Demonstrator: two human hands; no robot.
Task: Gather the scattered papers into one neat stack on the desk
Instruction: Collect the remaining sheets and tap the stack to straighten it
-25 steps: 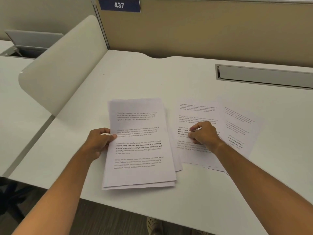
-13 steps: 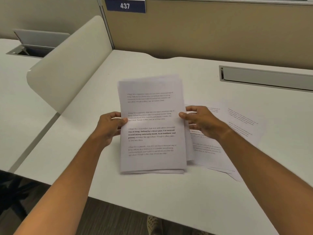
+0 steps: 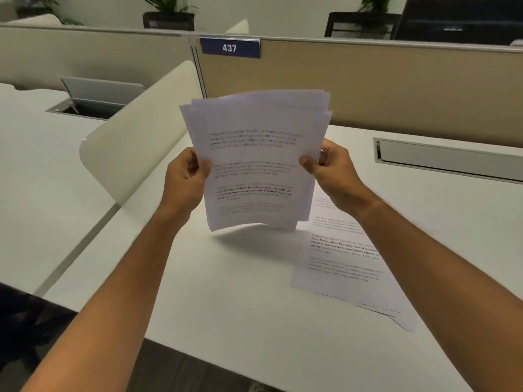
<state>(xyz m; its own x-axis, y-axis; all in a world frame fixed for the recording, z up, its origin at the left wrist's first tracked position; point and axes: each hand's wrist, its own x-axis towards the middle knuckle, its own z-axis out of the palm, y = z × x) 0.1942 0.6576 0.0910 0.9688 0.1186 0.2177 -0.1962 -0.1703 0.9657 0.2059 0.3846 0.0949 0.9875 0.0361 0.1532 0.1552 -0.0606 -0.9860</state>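
A bundle of printed white papers (image 3: 254, 154) stands almost upright above the white desk (image 3: 240, 292), its lower edge lifted off the surface and its top edges uneven. My left hand (image 3: 185, 179) grips the bundle's left edge and my right hand (image 3: 331, 168) grips its right edge. Several more printed sheets (image 3: 342, 261) lie flat and fanned on the desk to the right, partly under my right forearm.
A beige partition with a blue "437" sign (image 3: 229, 48) closes the back of the desk. A curved cream divider (image 3: 135, 154) stands at the left. A grey cable tray (image 3: 447, 158) is set into the desk at the back right. The desk's front edge is near me.
My right hand left the sheets on the right and took the bundle's right edge. Both hands then raised the bundle from flat on the desk to nearly upright.
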